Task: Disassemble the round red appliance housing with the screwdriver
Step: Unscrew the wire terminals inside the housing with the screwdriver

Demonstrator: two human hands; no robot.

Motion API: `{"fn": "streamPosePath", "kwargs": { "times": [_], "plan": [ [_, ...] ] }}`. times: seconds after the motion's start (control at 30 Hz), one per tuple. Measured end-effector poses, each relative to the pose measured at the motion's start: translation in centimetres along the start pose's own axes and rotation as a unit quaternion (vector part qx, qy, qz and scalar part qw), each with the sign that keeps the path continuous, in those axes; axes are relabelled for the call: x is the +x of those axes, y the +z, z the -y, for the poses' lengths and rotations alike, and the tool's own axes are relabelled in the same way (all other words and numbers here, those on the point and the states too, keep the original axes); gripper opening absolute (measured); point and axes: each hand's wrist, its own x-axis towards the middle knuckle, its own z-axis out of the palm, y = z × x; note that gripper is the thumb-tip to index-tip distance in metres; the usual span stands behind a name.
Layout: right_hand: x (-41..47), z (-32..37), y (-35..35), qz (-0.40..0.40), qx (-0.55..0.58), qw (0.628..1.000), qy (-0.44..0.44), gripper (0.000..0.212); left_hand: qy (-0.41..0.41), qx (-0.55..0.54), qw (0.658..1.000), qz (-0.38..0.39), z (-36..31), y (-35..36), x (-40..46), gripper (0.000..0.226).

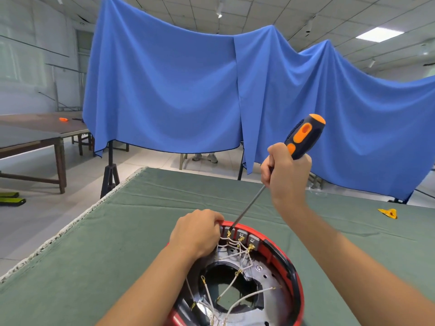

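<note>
A blue cloth (188, 90) hangs as a backdrop well beyond the round red housing (292, 267), which serves here as the landmark. The housing lies open side up on a table covered in green cloth (106, 243), close to the near edge of the view, and its lower part runs out of the picture. Inside its rim sit a shiny metal plate with a dark central opening and a tangle of white wires (235, 288) ending in brass terminals.

The left hand (196, 234) rests on the housing's far-left rim, its fingers curled over the edge and gripping it. Above and just right of the housing, the right hand (286, 171) is closed around the screwdriver (303, 135), holding the black-and-orange handle near its base. The shaft slants down to the far inner wall of the housing, where the tip seems to meet a terminal, though the contact is too small to confirm.

Well to the right of the housing, a small yellow piece (388, 212) lies on the cloth.
</note>
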Motion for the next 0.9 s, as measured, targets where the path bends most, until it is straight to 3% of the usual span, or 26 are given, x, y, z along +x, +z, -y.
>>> {"fn": "streamPosePath", "kwargs": {
  "times": [0.13, 0.37, 0.6, 0.77, 0.9],
  "plan": [
    [0.8, -0.3, 0.4, -0.01, -0.013, 1.0, 0.016, 0.027, -0.001, 0.003, 1.0, 0.0, -0.1, -0.1, 0.0, 0.032],
    [5.0, -3.0, 0.9, -0.087, -0.063, 0.983, 0.148, 0.029, -0.001, -0.001, 1.0, 0.002, 0.0, 0.0, 0.1, 0.032],
    [7.2, -5.8, 0.9, -0.14, -0.097, 0.952, 0.253, 0.011, -0.001, -0.006, 1.0, 0.003, 0.1, 0.0, 0.3, 0.035],
    [7.4, -6.8, 0.4, -0.145, -0.063, 0.942, 0.295, 0.013, 0.0, -0.004, 1.0, 0.004, 0.1, 0.0, 0.1, 0.035],
    [7.1, -6.4, -0.5, -0.143, 0.008, 0.952, 0.272, 0.023, -0.001, -0.004, 1.0, 0.006, 0.2, 0.0, 0.2, 0.034]
  ]
}}
